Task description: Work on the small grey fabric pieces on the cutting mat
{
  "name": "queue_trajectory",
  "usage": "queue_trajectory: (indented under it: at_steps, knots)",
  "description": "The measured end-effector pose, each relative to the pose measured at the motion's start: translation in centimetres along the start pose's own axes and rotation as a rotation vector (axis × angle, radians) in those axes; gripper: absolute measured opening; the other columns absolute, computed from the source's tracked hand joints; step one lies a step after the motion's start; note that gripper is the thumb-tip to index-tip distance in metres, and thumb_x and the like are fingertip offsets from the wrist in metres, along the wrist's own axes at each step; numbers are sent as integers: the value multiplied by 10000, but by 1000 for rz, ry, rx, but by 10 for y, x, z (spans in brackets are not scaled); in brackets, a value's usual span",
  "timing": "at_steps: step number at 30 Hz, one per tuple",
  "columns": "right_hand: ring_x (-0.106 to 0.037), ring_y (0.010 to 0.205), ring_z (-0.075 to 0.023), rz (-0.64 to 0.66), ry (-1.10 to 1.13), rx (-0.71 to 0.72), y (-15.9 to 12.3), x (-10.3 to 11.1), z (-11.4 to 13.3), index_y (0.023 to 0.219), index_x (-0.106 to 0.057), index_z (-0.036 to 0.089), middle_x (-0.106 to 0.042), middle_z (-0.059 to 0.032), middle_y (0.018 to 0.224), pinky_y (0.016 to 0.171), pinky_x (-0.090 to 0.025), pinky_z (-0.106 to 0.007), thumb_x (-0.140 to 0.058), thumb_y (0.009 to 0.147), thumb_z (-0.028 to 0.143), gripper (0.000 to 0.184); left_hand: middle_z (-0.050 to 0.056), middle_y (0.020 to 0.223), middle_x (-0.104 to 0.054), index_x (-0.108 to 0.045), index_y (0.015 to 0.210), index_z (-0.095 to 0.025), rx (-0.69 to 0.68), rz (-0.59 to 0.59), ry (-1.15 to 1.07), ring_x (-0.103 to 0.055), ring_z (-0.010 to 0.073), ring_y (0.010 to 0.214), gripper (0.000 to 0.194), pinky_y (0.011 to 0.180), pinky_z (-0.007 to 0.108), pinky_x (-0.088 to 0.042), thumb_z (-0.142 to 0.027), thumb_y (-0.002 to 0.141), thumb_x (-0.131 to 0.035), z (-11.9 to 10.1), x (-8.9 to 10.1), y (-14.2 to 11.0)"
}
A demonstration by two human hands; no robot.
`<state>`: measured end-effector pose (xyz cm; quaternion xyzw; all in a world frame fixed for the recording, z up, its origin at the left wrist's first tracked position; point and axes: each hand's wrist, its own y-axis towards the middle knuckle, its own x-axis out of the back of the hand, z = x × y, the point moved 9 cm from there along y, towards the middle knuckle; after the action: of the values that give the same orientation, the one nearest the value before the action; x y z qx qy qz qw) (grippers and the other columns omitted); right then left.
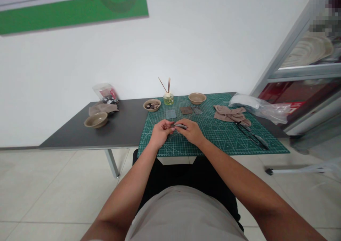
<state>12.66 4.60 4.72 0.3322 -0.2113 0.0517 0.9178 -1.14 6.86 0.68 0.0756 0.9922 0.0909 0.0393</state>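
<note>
Pinched a small dark piece (172, 124) in the left hand (161, 131) and gripped a grey sheet (181, 126), perhaps sandpaper, in the right hand (192, 130), above the cutting mat (170, 150) near the front edge of the desk (125, 129). Hid most of both from view.

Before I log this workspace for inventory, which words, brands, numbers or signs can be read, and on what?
None is legible.
Green-and-white wall sign: cut off, unreadable.
Green gridded cutting mat: printing too small.
Clear plastic container with red patch: too blurred.
Red panel with white marks: blurred.
</note>
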Motion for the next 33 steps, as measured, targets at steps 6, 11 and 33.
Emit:
queue_trajectory:
  at_steps: [6, 11, 33]
  knots:
    - [-682, 811, -176, -31, -63, -71, -2, 3, -7, 948, -713, 244, -739, -7, 883, 767, -500, -298, -644, 862, 310, 129, -49, 598, -577, -633, 802, -153, -6, -5, -18, -521, 85, 525, 237, 551, 227, -403, -215, 622, -774, -4, -1, 0]
    - [-672, 869, -186, 1, -88, -46, -1, -2, -7, 950, -689, 241, -730, -16, 924, 804, -492, -316, -594, 896, 285, 117, -53, 587, -561, -636, 811, -155, -6, -11, 6, -512, 84, 522, 234, 547, 228, -400, -238, 638, -770, -2, -1, 1]
    - [-634, 876, -179, 65, -129, 34, -1, -9, -1, 980, -644, 206, -685, -49, 934, 805, -478, -309, -567, 901, 225, 112, -53, 578, -555, -621, 806, -159, -13, 19, 21, -516, 88, 532, 225, 552, 225, -397, -237, 650, -763, 0, -1, 1]
